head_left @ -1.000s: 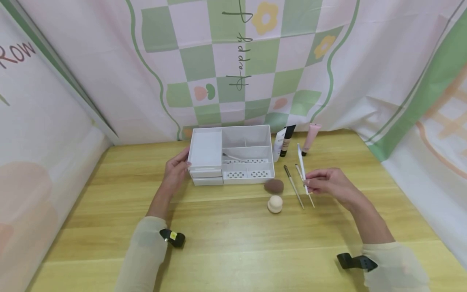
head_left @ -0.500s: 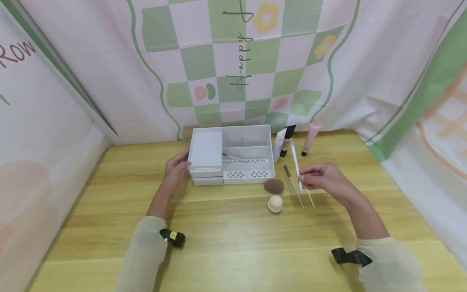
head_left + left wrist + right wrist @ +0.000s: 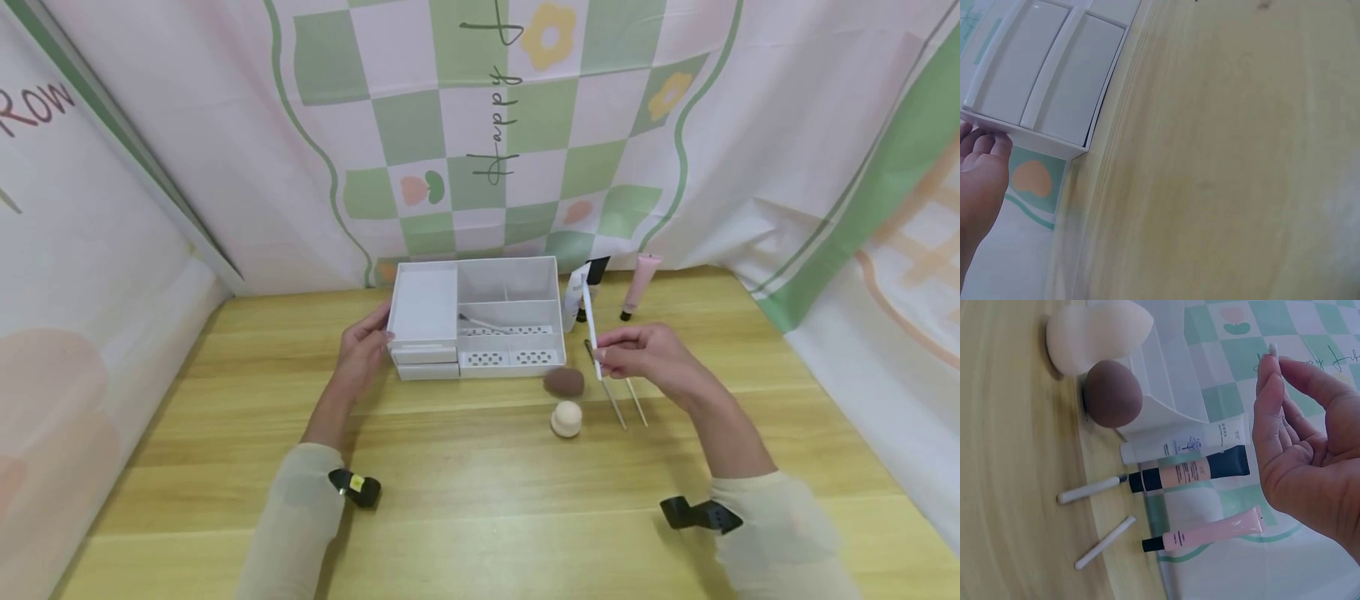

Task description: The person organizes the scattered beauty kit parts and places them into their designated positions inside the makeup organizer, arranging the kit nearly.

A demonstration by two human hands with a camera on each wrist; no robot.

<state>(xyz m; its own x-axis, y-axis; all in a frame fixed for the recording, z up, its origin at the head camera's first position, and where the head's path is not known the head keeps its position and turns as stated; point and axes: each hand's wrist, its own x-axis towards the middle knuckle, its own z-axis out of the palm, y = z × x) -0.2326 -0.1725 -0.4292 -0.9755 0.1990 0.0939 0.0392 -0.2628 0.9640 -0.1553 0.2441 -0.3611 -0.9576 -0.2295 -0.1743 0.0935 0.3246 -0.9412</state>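
My right hand [image 3: 648, 358] pinches a slim white makeup brush [image 3: 589, 317] between thumb and fingertips, raised and tilted in front of the tubes. In the right wrist view only a short end of it shows above the fingertips. My left hand [image 3: 362, 354] rests against the left side of a white makeup organizer [image 3: 423, 304], fingers along its wall; in the left wrist view the fingers [image 3: 985, 144] lie at the box's side. Inside a middle compartment lies another brush [image 3: 486, 325]. Two brushes lie on the table below my right hand, one dark-tipped [image 3: 1091, 489], one thin [image 3: 1107, 542].
A brown makeup sponge [image 3: 564, 382] and a cream sponge [image 3: 566, 419] sit by the organizer's front right corner. Behind stand a white tube [image 3: 1179, 440], a black-capped foundation tube [image 3: 1191, 472] and a pink tube [image 3: 640, 287]. A printed curtain [image 3: 517, 192] hangs at the table's back.
My right hand has moved left and slightly away from me with the white brush, from above the thin brush to near the organizer's right side. My left hand stays in place.
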